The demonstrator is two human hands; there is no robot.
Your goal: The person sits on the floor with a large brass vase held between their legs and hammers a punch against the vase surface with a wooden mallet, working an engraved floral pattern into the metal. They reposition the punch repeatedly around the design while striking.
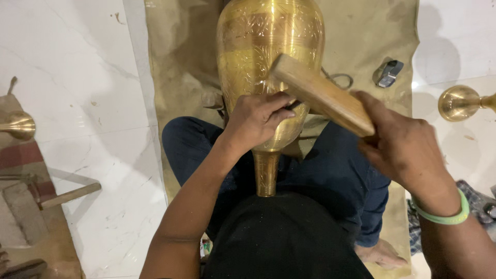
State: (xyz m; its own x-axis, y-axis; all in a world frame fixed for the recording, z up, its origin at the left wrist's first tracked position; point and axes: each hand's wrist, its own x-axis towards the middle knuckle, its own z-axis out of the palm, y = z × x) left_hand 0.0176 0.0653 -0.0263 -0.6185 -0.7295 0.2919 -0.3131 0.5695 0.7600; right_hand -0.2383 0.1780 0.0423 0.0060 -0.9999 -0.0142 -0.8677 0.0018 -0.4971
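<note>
Seated cross-legged on a tan cloth (361,36) over the white marble floor (77,77), with a large engraved brass vase (268,46) lying across the lap, narrow neck toward the body. Left hand (256,121) pressed on the vase's lower belly, grip closed narrow around a small tool (295,105) whose tip meets the metal; only a sliver of it visible. Right hand (405,150) wrapped tight around a wooden mallet (323,95), head raised just above and beside the left fingers.

Likely risks: a blow landing off the tool and onto the left knuckles, given how close the mallet sits to them; a slip of the tool tip across the polished curve, scarring the engraving; a roll of the rounded vase on the knees, unsupported except by the left hand.

Elsewhere: brass pieces (460,102) at either edge of the floor, a metal clip (388,72) on the cloth.
</note>
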